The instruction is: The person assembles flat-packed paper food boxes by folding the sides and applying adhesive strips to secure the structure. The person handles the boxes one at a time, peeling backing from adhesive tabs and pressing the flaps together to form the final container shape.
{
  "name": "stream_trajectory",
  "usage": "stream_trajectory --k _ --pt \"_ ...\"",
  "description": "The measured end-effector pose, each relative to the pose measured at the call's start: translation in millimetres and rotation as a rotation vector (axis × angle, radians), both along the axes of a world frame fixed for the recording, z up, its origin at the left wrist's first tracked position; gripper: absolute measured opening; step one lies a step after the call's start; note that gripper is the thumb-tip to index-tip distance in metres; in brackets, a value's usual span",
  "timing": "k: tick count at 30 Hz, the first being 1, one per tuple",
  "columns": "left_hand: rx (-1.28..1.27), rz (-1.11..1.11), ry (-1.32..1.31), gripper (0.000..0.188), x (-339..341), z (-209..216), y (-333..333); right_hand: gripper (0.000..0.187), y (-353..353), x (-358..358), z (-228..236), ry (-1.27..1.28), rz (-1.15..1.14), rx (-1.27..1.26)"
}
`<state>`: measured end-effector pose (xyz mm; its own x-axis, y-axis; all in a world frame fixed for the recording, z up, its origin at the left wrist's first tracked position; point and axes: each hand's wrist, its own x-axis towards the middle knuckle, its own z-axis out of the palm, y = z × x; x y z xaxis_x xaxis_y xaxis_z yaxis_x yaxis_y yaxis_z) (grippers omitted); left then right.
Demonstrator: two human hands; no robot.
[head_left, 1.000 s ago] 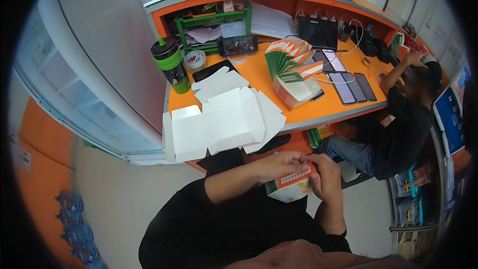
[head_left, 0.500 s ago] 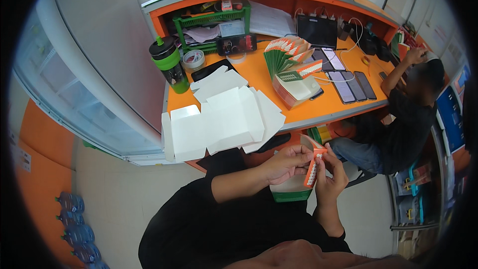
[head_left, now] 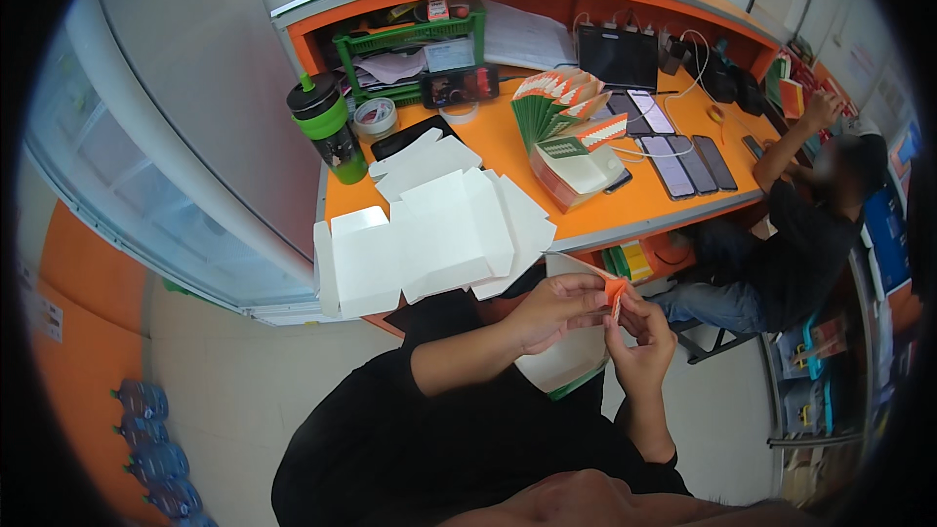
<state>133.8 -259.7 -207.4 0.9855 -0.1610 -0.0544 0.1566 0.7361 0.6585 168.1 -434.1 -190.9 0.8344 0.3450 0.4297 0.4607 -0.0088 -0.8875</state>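
Observation:
Above my lap, both hands work on a partly folded cardboard box, white inside with green and orange printing outside. The fingers of my left hand pinch its orange end flap from the left. On the other side, my right hand grips the same flap between thumb and fingers. The flap is bent into a narrow fold between my fingertips, and my hands partly cover it. On the orange desk ahead, a stack of fanned-out folded cartons stands in a similar open box.
Flat white carton blanks overhang the desk's front edge. Behind them stand a green-lidded bottle, tape rolls and a green basket. Several phones lie at right, near a seated person. Water bottles stand lower left.
The box has tilted between my hands, and its orange flap has turned and folded inward, its printed strip now mostly hidden. The seated person has shifted slightly right.

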Motion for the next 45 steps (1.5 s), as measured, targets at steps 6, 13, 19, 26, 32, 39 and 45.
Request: stream_trajectory --k 6,13,19,26,32,39,45 --pt "0.378 0.236 -0.152 0.021 -5 0 -3 0.021 7 -3 -3 0.099 -0.009 0.174" --pt "0.446 0.294 -0.203 0.021 -10 -3 -6 0.019 13 -7 -2 0.105 0.005 0.254" --pt "0.503 0.331 -0.209 0.023 -14 0 -6 0.021 15 -5 -7 -0.037 0.009 0.224" --pt "0.508 0.36 -0.24 0.029 -18 1 -8 0.022 21 -10 -4 -0.045 -0.018 0.252" --pt "0.481 0.351 -0.295 0.031 -20 -1 -9 0.019 20 -12 -1 -0.087 -0.045 0.222" --pt "0.499 0.362 -0.333 0.031 -21 -7 -10 0.018 17 -9 -2 -0.186 -0.058 0.159" --pt "0.622 0.436 -0.407 0.026 -23 0 -10 0.025 18 -11 -1 -0.179 -0.064 0.191"
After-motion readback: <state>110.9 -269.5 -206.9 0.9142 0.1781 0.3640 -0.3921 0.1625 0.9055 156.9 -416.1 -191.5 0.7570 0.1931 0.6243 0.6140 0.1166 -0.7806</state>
